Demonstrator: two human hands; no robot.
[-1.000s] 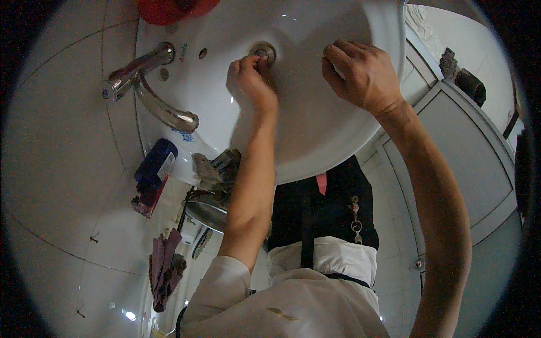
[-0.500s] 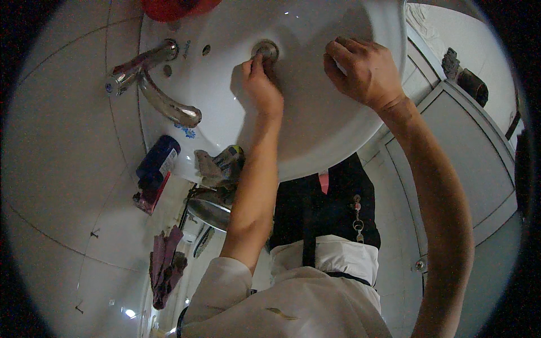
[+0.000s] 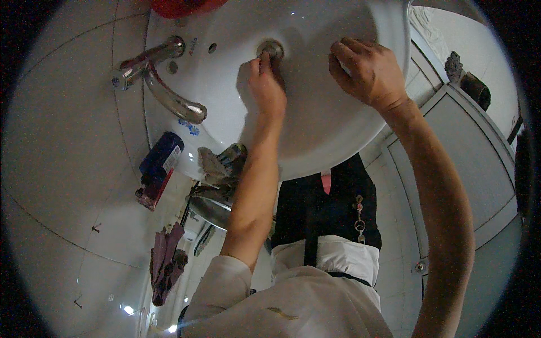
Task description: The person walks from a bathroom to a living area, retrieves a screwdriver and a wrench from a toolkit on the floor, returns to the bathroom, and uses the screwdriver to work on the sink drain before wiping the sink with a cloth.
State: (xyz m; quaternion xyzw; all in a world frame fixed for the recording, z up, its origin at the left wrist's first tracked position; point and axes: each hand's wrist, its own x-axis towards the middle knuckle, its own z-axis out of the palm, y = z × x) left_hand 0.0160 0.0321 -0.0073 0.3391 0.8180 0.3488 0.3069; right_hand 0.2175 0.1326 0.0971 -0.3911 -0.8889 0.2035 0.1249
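Left hand (image 3: 267, 90) sits slightly farther back from the round metal drain fitting (image 3: 273, 47), right hand (image 3: 367, 73) barely shifted | fitting in white ceramic basin (image 3: 327, 118), left fingertips at it, grip unclear to me | hands apart, right loosely curled, palm hidden | work looks underway; I can't tell how much remains

The glossy white ceramic washbasin (image 3: 327, 118) carries a blue floral pattern (image 3: 189, 127). The curved metal faucet (image 3: 180, 107) is silver; the round metal drain (image 3: 275, 47) is grey-brown. The cylindrical dark-blue bottle (image 3: 160, 151) bears a white label (image 3: 171, 160). The narrow cloth (image 3: 165, 250) is purple.
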